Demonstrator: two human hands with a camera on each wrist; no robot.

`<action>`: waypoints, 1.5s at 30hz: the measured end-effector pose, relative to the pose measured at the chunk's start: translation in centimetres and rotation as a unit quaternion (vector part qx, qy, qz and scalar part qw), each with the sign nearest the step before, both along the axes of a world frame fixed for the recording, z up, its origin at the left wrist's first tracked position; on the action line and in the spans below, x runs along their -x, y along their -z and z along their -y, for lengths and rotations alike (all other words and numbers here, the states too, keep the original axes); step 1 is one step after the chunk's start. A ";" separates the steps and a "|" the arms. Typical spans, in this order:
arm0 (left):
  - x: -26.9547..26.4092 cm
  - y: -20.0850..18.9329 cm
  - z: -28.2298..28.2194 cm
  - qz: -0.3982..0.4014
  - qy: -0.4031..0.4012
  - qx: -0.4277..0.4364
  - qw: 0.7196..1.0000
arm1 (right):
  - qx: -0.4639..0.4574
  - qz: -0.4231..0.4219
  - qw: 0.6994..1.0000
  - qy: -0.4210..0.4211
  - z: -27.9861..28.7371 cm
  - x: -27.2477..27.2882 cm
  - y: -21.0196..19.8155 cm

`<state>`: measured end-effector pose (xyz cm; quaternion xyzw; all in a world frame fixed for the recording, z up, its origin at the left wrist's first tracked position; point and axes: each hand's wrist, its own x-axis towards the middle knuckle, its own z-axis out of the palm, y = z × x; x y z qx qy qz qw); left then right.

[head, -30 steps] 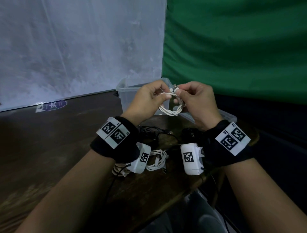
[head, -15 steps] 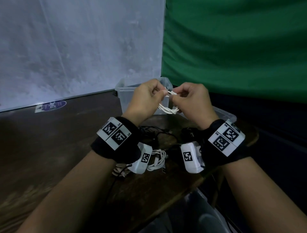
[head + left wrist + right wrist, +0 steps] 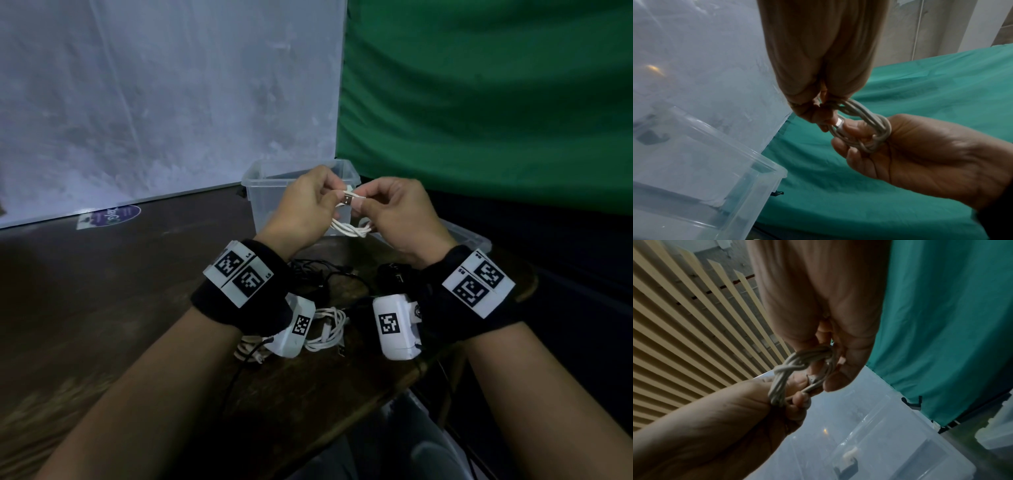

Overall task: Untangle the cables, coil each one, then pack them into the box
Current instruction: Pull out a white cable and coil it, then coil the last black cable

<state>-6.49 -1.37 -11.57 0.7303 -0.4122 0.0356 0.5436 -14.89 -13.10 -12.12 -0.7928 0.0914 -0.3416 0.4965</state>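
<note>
— Hands first: where are they?

— Both sit at the centre of the head view, raised above the table (image 3: 102,308). The left hand (image 3: 301,209) and right hand (image 3: 399,216) meet over a white cable (image 3: 349,231) wound into a small coil.

— How do the fingers lie?

— Left fingers are curled round one end of the coil, with the USB plug (image 3: 348,198) pinched at the fingertips. Right fingers are curled too, hooked through the coil's other end (the left wrist view shows the strands looped across them), thumb pressing beside the plug.

— And the box?

— Clear plastic box (image 3: 255,185), just behind the hands, upper centre of the frame, against the grey wall; its lid (image 3: 472,240) lies to the right.

— Other cables?

— Second white cable (image 3: 329,329), coiled, lower centre between the wrists; black cables (image 3: 325,274) tangled above it, under the hands; another pale bundle (image 3: 245,349) peeks out by the left wrist, too hidden to tell more
</note>
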 end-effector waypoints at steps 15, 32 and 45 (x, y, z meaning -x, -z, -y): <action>0.1 -0.7 -0.5 -0.016 0.015 -0.030 0.999 | -0.075 -0.005 0.995 -0.061 0.3 0.6 -0.4; -1.3 -1.0 -1.7 0.034 -0.014 -0.370 0.928 | 0.144 -0.291 0.945 -0.028 2.7 -1.1 -1.0; -1.4 -1.6 -3.2 0.080 -0.032 -0.454 0.887 | 0.262 -0.483 0.835 0.031 4.2 -4.3 0.6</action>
